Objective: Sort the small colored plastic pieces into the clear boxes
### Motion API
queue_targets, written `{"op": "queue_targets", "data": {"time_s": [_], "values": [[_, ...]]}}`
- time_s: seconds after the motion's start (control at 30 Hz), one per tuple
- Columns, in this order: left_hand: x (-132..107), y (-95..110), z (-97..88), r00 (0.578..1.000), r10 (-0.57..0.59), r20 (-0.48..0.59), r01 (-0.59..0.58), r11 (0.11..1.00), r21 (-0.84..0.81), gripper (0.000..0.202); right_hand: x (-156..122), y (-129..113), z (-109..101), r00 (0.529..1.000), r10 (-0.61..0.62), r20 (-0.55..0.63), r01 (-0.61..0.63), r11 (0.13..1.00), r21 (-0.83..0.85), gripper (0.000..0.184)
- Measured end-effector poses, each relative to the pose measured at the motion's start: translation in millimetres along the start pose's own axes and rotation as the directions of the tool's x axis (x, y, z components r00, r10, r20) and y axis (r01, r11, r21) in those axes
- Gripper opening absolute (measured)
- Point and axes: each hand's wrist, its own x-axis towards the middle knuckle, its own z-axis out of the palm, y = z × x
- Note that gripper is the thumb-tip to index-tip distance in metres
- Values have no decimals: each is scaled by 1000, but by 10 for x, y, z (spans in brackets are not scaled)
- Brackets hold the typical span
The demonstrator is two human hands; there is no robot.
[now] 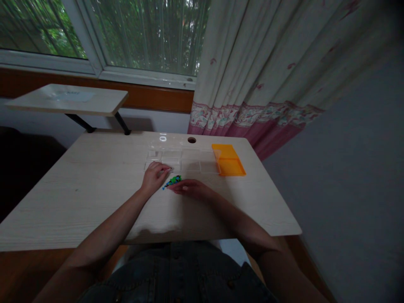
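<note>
The small heap of tiny green, blue and dark pieces (174, 180), probably plastic, lies just on the near side of the clear plastic box with square compartments (181, 162); the orange rectangular plastic tray (232, 167) stands at that box's right end. The left hand (154, 176) is at the box's near left part, thumb and forefinger drawn close together; whether a piece sits between them is too small to tell; the right hand (194, 188) curves beside the heap, nearer the person than the box, and I cannot tell whether its fingers grip anything. The pieces should be light, stiff and hardly fragile, though apt to scatter or slip; a fingertip pinch across opposite sides of a single piece would suit best.
</note>
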Motion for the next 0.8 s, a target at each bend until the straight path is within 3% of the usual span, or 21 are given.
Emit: {"op": "queue_targets", "data": {"time_s": [0.1, 0.17, 0.2, 0.27, 0.33, 0.4, 0.47, 0.6, 0.8], "values": [[-2, -6, 1, 1000, -15, 9, 15, 1000, -2, 20, 11, -52, -168, 960, -111, -259, 82, 989, -121, 39], [-2, -9, 1, 1000, -21, 16, 22, 1000, -4, 20, 12, -70, -306, 895, -220, -388, 73, 930, -360, 39], [-2, -9, 1, 1000, -22, 20, 22, 1000, -6, 20, 7, -74, -367, 865, -296, -404, 54, 857, -513, 36], [-2, -9, 1, 999, -20, 25, 20, 1000, -11, 20, -9, -74, -455, 834, -442, -331, 3, 603, -797, 28], [-2, -6, 1, 1000, -14, 25, 15, 1000, -19, 20, -24, -64, -485, 837, -515, -185, -19, 312, -950, 24], [-3, -3, 2, 1000, -13, 20, 13, 1000, -19, 21, -26, -47, -467, 866, -497, -49, -6, 88, -996, 24], [-4, -1, 3, 1000, -16, 16, 17, 1000, -12, 22, -18, -29, -421, 897, -440, 37, 12, -60, -998, 26], [-4, -1, 6, 1000, -2, 12, 2, 1000, -12, 21, -3, 1, -330, 928, -358, 98, 20, -214, -977, 28], [-5, -1, 18, 1000, -13, 5, 13, 1000, -8, 22, -10, -6, -271, 934, -335, 120, 25, -272, -962, 26]]}}
